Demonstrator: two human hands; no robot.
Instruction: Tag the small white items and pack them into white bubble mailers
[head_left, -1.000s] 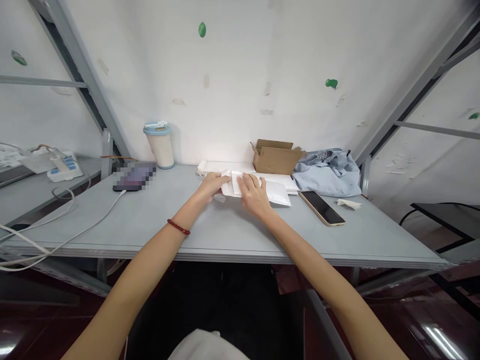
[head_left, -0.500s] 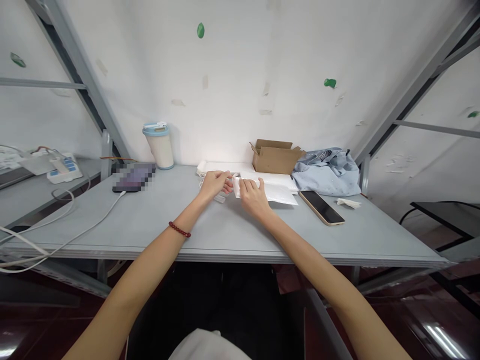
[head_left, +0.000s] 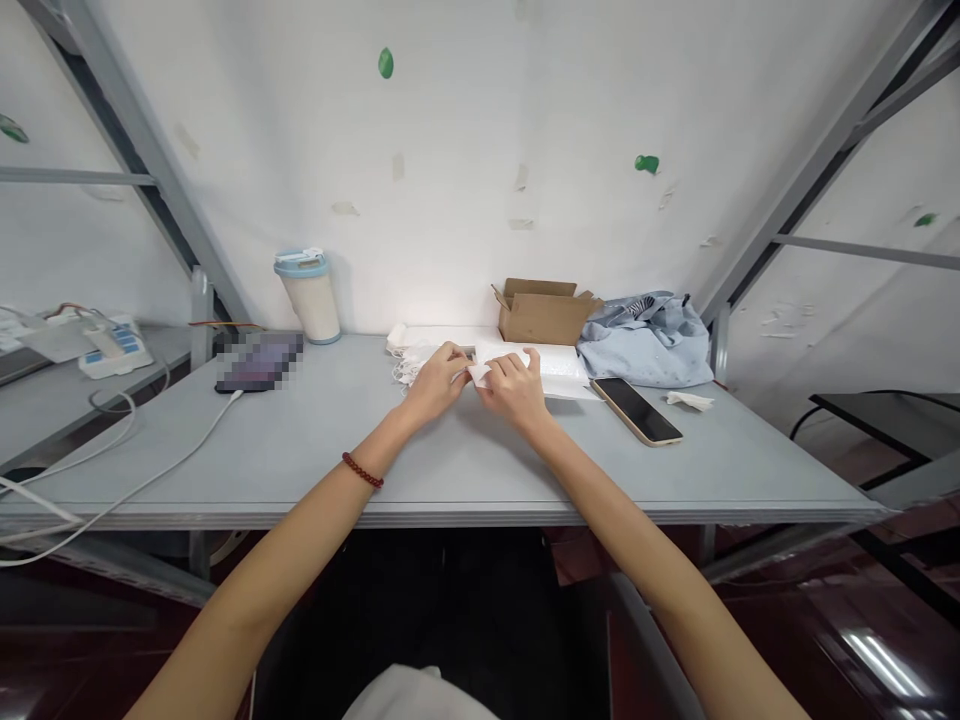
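A small white folded piece (head_left: 479, 375), paper-like or soft film, is between my hands above the middle of the table. My left hand (head_left: 439, 381), with a dark red bead bracelet (head_left: 362, 470) at the wrist, pinches its left edge. My right hand (head_left: 517, 388) grips the other side with curled fingers, which cover part of it. Behind and to the right of my right hand lies a white sheet or flat packet (head_left: 566, 385). A heap of white stringy items (head_left: 405, 365) lies just behind my left hand.
An open cardboard box (head_left: 544, 318) stands at the back, beside crumpled blue cloth (head_left: 645, 345). A phone (head_left: 637, 411) and a crumpled tissue (head_left: 689, 401) lie to the right. At left are a cup (head_left: 309, 300), a pixelated device (head_left: 259, 362) and its white cable (head_left: 180, 462).
My left hand has closed in on the white piece and now pinches it beside my right hand. The view has shifted slightly right.
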